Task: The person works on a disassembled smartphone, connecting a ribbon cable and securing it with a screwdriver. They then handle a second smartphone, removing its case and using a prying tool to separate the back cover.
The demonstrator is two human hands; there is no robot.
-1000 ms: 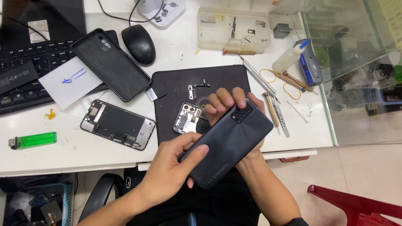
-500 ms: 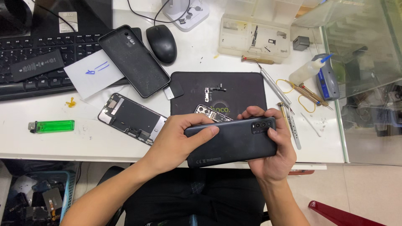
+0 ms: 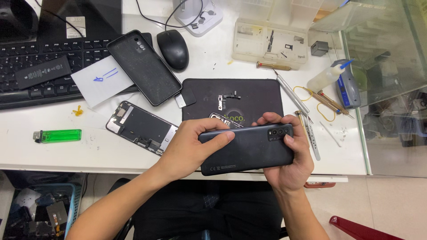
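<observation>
A small white label [image 3: 74,27] sits on the black monitor stand at the top left, a rectangle with dark print. Below it, on the keyboard, a flat black battery [image 3: 43,72] carries fine white print across its face. Beside that lies a white slip of paper [image 3: 102,81] with blue pen marks. On the black mat [image 3: 258,95] at the table's middle a green printed mark [image 3: 234,118] shows just above the held dark phone [image 3: 247,149], whose back bears tiny pale markings near its lower left corner.

Both forearms rise from 6 o'clock, the left slanting toward 1, the right toward 12. The left hand [image 3: 189,146] curls palm-down, thumb stretched toward 3. The right hand [image 3: 291,158] cups from 3 o'clock, fingers bent over the top, thumb up.
</observation>
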